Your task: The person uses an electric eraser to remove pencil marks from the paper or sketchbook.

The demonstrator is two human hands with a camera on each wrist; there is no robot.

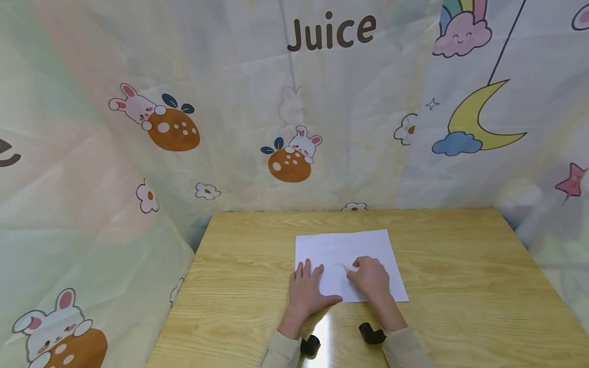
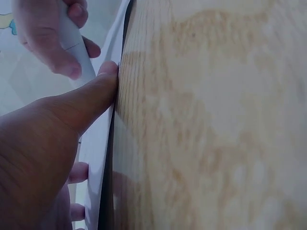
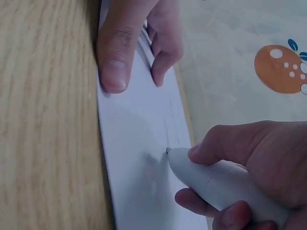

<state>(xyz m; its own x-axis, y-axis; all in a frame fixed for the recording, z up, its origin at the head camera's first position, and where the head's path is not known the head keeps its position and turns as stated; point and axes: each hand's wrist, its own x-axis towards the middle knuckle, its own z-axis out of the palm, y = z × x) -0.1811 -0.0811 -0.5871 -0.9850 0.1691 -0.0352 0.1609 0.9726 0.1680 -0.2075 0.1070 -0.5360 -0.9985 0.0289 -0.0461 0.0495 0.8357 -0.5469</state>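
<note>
A sheet of white paper [image 1: 368, 243] lies on the wooden table. My left hand [image 1: 307, 291] rests on its left part with fingers spread, the thumb along the near edge. In my right hand [image 1: 374, 278] I grip a thick white pen-shaped tool [image 3: 216, 184] with a tapered end. Its small dark tip touches the paper, or nearly so, in the right wrist view. Faint grey lines [image 3: 169, 127] run on the paper close to that tip. The left wrist view shows part of the white tool [image 2: 72, 40] beyond my left thumb; its tip is hidden there.
The wooden table [image 1: 460, 276] extends on both sides of the paper. Black fittings [image 1: 371, 334] sit by both sleeve cuffs. Behind the table and at its sides hangs printed cloth [image 1: 239, 102] with rabbits, fruit and a moon.
</note>
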